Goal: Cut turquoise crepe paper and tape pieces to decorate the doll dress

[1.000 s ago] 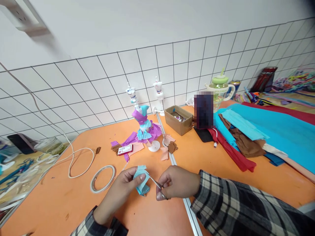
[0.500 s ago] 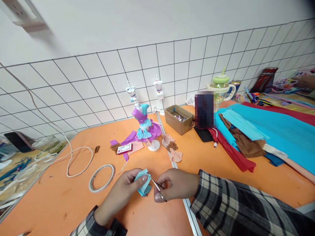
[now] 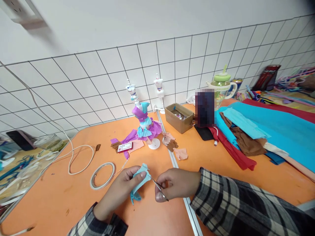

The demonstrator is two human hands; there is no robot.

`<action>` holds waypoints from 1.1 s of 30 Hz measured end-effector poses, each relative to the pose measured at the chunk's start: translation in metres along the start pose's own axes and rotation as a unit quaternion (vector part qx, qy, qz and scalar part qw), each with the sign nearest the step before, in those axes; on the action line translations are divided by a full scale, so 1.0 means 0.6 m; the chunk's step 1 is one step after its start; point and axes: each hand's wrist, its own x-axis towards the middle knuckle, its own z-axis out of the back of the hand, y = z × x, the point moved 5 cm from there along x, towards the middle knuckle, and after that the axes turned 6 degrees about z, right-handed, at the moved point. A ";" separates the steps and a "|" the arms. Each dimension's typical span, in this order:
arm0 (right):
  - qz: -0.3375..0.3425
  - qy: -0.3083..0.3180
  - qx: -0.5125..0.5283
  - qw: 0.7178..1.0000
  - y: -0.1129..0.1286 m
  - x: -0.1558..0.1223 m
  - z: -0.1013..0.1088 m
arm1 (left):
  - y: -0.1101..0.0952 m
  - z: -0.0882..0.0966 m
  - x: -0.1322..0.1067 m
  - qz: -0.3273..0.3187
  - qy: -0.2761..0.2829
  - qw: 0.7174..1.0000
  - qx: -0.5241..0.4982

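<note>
My left hand [image 3: 120,188] pinches a small light-blue piece of crepe paper [image 3: 139,182] just above the orange table [image 3: 61,200]. My right hand [image 3: 176,183] is closed round small metal scissors [image 3: 158,187] whose tips point at the paper's right edge. Behind them stands a little mannequin in a purple and blue paper dress [image 3: 144,126] on a white round base. A roll of white tape [image 3: 102,171] lies left of my left hand.
Paper scraps [image 3: 180,153] and a small red card [image 3: 124,147] lie near the mannequin. A cardboard box [image 3: 178,117], a green-lidded jug [image 3: 222,87] and stacked coloured paper sheets [image 3: 265,131] fill the right. A white cable [image 3: 73,160] loops at left, before a wire grid wall.
The blue paper has unfolded and hangs lower from my left hand. A pink scrap has drifted right, past the table seam. Both hands stay close together.
</note>
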 end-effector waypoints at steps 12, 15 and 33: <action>0.029 -0.186 0.024 0.982 -0.003 0.008 0.026 | 0.007 0.002 0.002 0.032 -0.007 0.999 -0.032; 0.062 -0.288 0.087 0.952 0.002 0.006 0.043 | 0.006 -0.014 0.001 0.035 0.021 0.999 -0.031; 0.048 -0.199 0.110 0.973 -0.006 0.013 0.042 | -0.002 -0.018 -0.002 -0.013 -0.008 0.998 -0.055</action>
